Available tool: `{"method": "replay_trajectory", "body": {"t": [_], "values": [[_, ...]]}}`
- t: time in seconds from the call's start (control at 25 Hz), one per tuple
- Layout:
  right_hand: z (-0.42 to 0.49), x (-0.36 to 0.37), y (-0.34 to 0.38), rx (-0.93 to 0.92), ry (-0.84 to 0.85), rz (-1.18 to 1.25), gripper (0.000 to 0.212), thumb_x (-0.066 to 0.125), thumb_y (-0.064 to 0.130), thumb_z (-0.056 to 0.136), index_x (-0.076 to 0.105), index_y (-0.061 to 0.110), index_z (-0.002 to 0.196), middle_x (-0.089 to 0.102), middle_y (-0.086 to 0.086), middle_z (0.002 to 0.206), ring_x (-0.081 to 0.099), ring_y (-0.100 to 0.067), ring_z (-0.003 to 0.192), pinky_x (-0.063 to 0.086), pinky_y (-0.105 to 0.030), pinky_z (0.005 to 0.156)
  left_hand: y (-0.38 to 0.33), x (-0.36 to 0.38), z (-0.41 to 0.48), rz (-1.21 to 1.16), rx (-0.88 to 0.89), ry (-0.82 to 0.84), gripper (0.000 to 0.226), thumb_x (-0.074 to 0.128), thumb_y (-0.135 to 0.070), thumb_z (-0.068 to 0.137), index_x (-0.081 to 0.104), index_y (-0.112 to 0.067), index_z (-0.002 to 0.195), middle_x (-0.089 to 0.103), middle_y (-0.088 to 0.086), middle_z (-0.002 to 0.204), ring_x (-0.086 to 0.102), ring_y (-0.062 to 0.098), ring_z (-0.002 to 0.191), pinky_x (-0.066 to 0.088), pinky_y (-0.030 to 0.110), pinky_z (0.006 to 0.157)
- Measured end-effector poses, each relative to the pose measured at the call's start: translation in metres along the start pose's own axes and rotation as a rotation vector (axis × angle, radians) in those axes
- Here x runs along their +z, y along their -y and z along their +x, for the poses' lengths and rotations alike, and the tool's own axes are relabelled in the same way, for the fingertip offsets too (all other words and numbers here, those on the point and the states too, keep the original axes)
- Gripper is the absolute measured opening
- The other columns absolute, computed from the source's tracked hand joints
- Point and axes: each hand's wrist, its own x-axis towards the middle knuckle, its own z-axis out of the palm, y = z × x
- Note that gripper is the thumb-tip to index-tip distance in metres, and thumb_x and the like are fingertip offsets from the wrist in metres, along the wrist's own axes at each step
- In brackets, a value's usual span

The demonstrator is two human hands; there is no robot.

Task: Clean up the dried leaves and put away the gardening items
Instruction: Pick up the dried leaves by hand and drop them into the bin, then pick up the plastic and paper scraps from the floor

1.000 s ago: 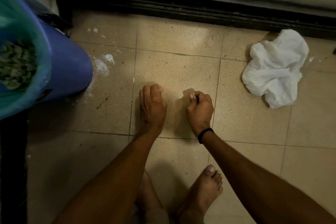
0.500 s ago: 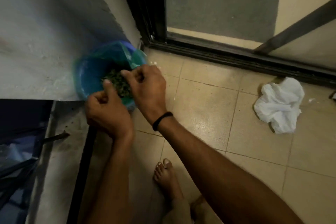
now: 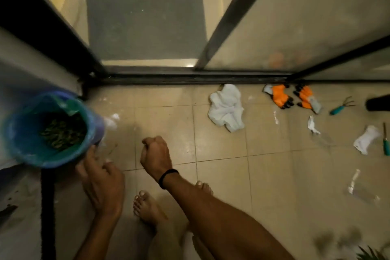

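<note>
**One bin of leaves at left, garden items scattered far right**

Dried leaves [image 3: 63, 133]: a dark green heap at the bottom of the blue bin [image 3: 25, 148]. The bin has a green liner and stands at the left edge of the tiled floor [image 3: 270, 179], close to the door track [image 3: 190, 78].

Left hand [image 3: 101, 179]: fingers loose and spread, just beside the bin's near rim. Contact with the bin cannot be told because of blur.

Right hand [image 3: 156, 156]: curled into a fist over the floor, right of the bin and apart from it. Nothing shows in it. Black band [image 3: 167, 177] on the wrist.

Bare feet [image 3: 147, 209] on the tiles, near side.

White cloth [image 3: 226, 107]: crumpled, mid-floor, near the track.

Orange gloves [image 3: 278, 96], a pair, side by side further right against the track.

Hand rake [image 3: 343, 105], teal handle, right of the gloves.

Second teal-handled tool [image 3: 385, 141] at the right edge, with a white crumpled scrap [image 3: 366, 139] just beside it.

Grey mat [image 3: 145, 21] lies beyond the glass.
</note>
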Motion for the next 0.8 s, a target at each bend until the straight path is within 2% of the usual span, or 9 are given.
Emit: {"method": "replay_trajectory", "body": {"t": [0.12,0.24,0.36,0.44,0.56,0.6,0.64,0.72,0.8], "values": [[-0.019,-0.07,-0.079,0.188,-0.059,-0.005,0.034,0.044,0.009,0.094,0.064,0.008,0.121,0.058,-0.013,0.113,0.055,-0.029,0.108,0.044,-0.03,0.094,-0.032,0.028,-0.044,0.114,0.065,0.254,0.053,0.055,-0.003,0.09,0.046,-0.013,0.141,0.045,0.022,0.134,0.052,0.044,0.114,0.044,0.051,0.096],[-0.022,-0.133,-0.157,0.359,-0.167,0.03,0.03,0.044,0.016,0.095,0.066,0.012,0.115,0.06,-0.011,0.11,0.057,-0.026,0.104,0.041,-0.025,0.086,-0.059,0.081,-0.069,0.236,0.197,0.493,0.06,0.061,-0.004,0.088,0.041,-0.013,0.145,0.047,0.024,0.127,0.054,0.042,0.106,0.048,0.049,0.09],[-0.008,-0.174,-0.231,0.512,-0.254,0.111,0.032,0.051,0.028,0.097,0.06,0.013,0.124,0.057,-0.011,0.118,0.057,-0.026,0.11,0.043,-0.026,0.089,-0.084,0.154,-0.084,0.324,0.294,0.625,0.069,0.067,-0.016,0.089,0.034,-0.012,0.149,0.046,0.025,0.125,0.053,0.044,0.108,0.049,0.05,0.088],[0.025,-0.191,-0.279,0.545,-0.29,0.188,0.051,0.058,0.034,0.095,0.044,0.014,0.139,0.044,-0.012,0.133,0.053,-0.03,0.117,0.046,-0.032,0.095,-0.105,0.22,-0.089,0.334,0.327,0.639,0.071,0.067,-0.021,0.091,0.03,-0.013,0.151,0.044,0.026,0.13,0.049,0.043,0.114,0.047,0.05,0.091],[0.1,-0.206,-0.339,0.543,-0.332,0.326,0.093,0.073,0.033,0.085,0.013,0.022,0.155,0.012,-0.014,0.156,0.045,-0.038,0.128,0.047,-0.041,0.102,-0.132,0.32,-0.087,0.269,0.203,0.581,0.079,0.068,-0.024,0.088,0.026,-0.013,0.154,0.038,0.028,0.142,0.041,0.044,0.128,0.039,0.053,0.105],[0.128,-0.209,-0.355,0.57,-0.325,0.421,0.102,0.077,0.029,0.082,0.006,0.026,0.156,0.006,-0.013,0.159,0.043,-0.037,0.131,0.045,-0.041,0.104,-0.14,0.354,-0.085,0.231,0.139,0.557,0.083,0.069,-0.032,0.087,0.024,-0.015,0.154,0.035,0.028,0.145,0.039,0.045,0.131,0.037,0.055,0.108],[0.15,-0.21,-0.369,0.588,-0.312,0.534,0.104,0.077,0.024,0.082,0.005,0.029,0.157,0.011,-0.013,0.16,0.043,-0.035,0.132,0.043,-0.038,0.106,-0.149,0.384,-0.083,0.199,0.088,0.545,0.09,0.07,-0.045,0.085,0.021,-0.017,0.155,0.033,0.028,0.148,0.037,0.046,0.134,0.035,0.057,0.11],[0.175,-0.209,-0.39,0.583,-0.209,0.641,0.079,0.07,0.017,0.086,0.027,0.029,0.152,0.041,-0.01,0.15,0.05,-0.028,0.126,0.045,-0.03,0.1,-0.168,0.43,-0.079,0.201,0.07,0.56,0.107,0.071,-0.066,0.078,0.015,-0.022,0.157,0.027,0.027,0.154,0.031,0.045,0.14,0.033,0.059,0.112],[0.167,-0.209,-0.399,0.502,-0.026,0.586,0.031,0.061,0.013,0.091,0.063,0.02,0.121,0.063,-0.008,0.124,0.061,-0.024,0.109,0.049,-0.028,0.088,-0.183,0.459,-0.08,0.26,0.04,0.625,0.119,0.074,-0.072,0.07,0.005,-0.031,0.158,0.016,0.021,0.16,0.024,0.044,0.144,0.032,0.061,0.111]]}}
